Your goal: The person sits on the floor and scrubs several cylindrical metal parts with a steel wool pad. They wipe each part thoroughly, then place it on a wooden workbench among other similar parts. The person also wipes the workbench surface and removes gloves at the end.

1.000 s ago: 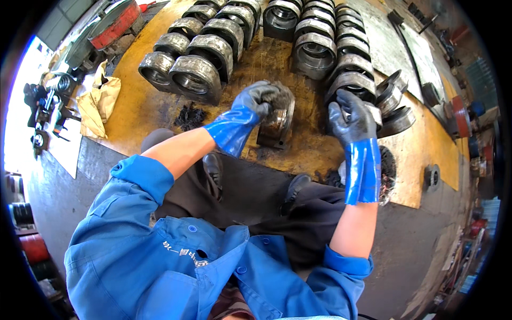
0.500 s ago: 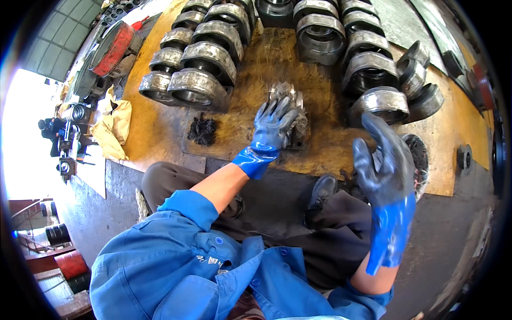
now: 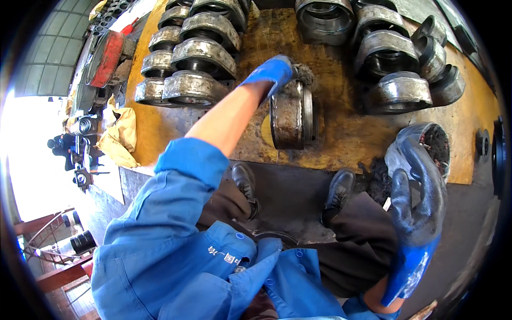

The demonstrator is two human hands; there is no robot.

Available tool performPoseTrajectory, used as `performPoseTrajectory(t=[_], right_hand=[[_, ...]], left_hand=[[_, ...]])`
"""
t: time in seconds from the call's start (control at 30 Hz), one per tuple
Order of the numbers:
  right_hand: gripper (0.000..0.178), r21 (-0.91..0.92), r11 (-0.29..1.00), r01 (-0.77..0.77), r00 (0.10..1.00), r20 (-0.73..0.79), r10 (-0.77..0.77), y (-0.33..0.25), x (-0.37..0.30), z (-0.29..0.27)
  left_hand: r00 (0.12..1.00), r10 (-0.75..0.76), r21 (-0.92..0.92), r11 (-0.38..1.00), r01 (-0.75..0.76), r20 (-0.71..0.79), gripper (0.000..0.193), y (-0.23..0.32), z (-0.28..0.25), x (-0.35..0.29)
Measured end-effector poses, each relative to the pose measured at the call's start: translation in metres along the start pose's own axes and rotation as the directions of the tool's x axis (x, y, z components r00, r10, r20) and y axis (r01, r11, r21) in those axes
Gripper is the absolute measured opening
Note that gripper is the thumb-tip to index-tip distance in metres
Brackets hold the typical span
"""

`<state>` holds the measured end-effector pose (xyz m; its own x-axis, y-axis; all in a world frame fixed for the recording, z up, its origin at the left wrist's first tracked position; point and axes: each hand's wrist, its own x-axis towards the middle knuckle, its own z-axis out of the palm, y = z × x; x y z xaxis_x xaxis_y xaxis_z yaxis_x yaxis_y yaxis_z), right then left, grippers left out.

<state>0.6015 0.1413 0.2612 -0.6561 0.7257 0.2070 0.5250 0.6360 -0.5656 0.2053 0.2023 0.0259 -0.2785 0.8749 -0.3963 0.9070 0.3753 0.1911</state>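
The left hand had moved on from half a second earlier, when it lay flat over the near part of the ring-shaped metal housing; now it reached to the housing's far end, its forearm stretched across the wooden board. A grey fibre wad showed just right of the glove, against that far end. The cuff hid the fingers, so I could not tell whether they gripped the wad or only pressed it. The change left the near outer band uncovered, and in my judgement the rubbing had passed to the far side.

The housing stood near the board's near edge, between the left row of housings and the right row of housings. Whether it had been turned could not be told.

The right hand was empty, its thumb and fingers spread, well apart from the left and just beside a plastic-lined bucket holding dark fibres. It had been close to the right row a second before; it now seemed to have no part in steadying the housing.
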Motion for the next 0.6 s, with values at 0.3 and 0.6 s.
performPoseTrajectory(t=[0.3,0.6], right_hand=[[0.037,0.028,0.991,-0.132,0.989,0.076,0.130,0.036,0.012,0.021],[0.037,0.052,0.984,-0.172,0.983,0.070,0.168,0.045,0.013,0.025]], left_hand=[[0.982,0.180,-0.104,0.979,-0.173,0.064,0.034,-0.096,0.077,0.091],[0.996,-0.018,-0.018,1.000,0.019,0.093,0.034,-0.102,0.119,0.104]])
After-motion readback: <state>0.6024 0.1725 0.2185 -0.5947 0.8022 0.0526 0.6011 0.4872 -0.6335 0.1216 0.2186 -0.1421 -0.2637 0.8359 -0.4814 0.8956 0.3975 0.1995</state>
